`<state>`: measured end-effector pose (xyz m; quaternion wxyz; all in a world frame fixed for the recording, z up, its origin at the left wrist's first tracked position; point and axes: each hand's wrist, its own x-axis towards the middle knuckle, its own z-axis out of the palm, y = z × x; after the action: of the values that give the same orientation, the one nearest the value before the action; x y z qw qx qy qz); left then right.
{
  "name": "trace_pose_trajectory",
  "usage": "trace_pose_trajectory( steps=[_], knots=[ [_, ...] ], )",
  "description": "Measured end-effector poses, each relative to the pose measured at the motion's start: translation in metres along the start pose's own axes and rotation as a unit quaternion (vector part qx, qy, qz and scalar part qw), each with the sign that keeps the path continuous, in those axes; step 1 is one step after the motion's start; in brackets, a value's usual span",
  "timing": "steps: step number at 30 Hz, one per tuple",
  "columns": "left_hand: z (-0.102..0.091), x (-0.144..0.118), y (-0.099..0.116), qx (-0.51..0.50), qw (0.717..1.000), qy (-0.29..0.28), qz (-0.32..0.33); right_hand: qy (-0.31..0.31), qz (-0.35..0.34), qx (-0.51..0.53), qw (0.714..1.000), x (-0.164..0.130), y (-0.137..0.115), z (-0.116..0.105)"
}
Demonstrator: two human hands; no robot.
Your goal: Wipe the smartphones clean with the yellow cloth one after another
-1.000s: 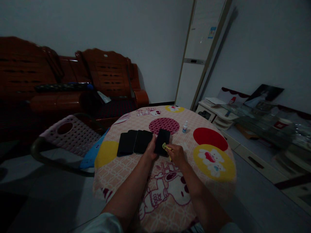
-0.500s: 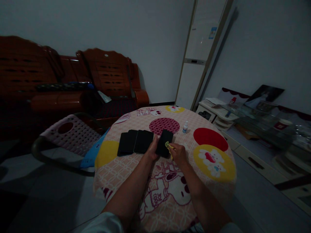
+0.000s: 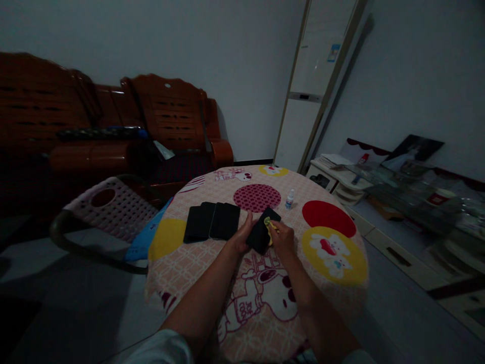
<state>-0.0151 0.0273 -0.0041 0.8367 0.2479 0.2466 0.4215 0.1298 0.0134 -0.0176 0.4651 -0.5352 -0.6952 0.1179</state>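
One black phone (image 3: 262,232) is off the row, tilted with its far end toward the right, at the middle of the round table (image 3: 341,283). The left hand (image 3: 241,237) grasps it along its left edge, thumb up against the side. The right hand (image 3: 282,238) pinches a small yellow cloth (image 3: 268,224) and presses it on the phone's face, so both hands are closed on something.

To the left of the held phone lies a row of dark phones (image 3: 212,221), flat and overlapping edge over edge; I count three, though the dim light makes the seams hard to read. The nearest of them sits just beside the left hand's fingers.

One small white bottle (image 3: 290,198) stands upright beyond the right hand, near but apart from the phone, between the dotted maroon circle and the red circle of the tablecloth.

The table's right half and near part carry nothing but the printed cloth, leaving room on that side up to the rim. The row of phones stops short of the left rim. One perforated pink chair (image 3: 109,207) stands just off the table's left edge, and a wooden sofa (image 3: 113,136) lies well behind it
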Motion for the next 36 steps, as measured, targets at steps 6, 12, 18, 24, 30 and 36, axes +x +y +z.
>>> trace_pose_trajectory(
  steps=[6,12,18,24,30,36],
  knots=[
    [0.002,-0.002,0.002,-0.027,0.999,-0.001,0.018,-0.069,-0.054,0.028,0.996,-0.003,-0.006,0.004],
    [0.006,-0.001,0.003,-0.068,0.995,0.030,0.064,-0.127,-0.092,0.047,0.987,-0.012,-0.025,0.011],
    [0.006,0.003,0.004,-0.088,0.991,0.033,0.090,-0.116,-0.076,0.045,0.989,-0.012,-0.026,0.012],
    [0.003,0.003,0.010,-0.120,0.984,0.044,0.122,-0.059,-0.012,0.005,0.998,-0.008,-0.013,0.010],
    [-0.003,0.009,0.004,-0.104,0.985,0.052,0.131,-0.109,-0.078,0.055,0.989,-0.016,-0.033,0.017],
    [0.000,0.005,0.008,-0.115,0.982,0.040,0.145,-0.083,-0.057,0.035,0.994,-0.013,-0.028,0.013]
  ],
)
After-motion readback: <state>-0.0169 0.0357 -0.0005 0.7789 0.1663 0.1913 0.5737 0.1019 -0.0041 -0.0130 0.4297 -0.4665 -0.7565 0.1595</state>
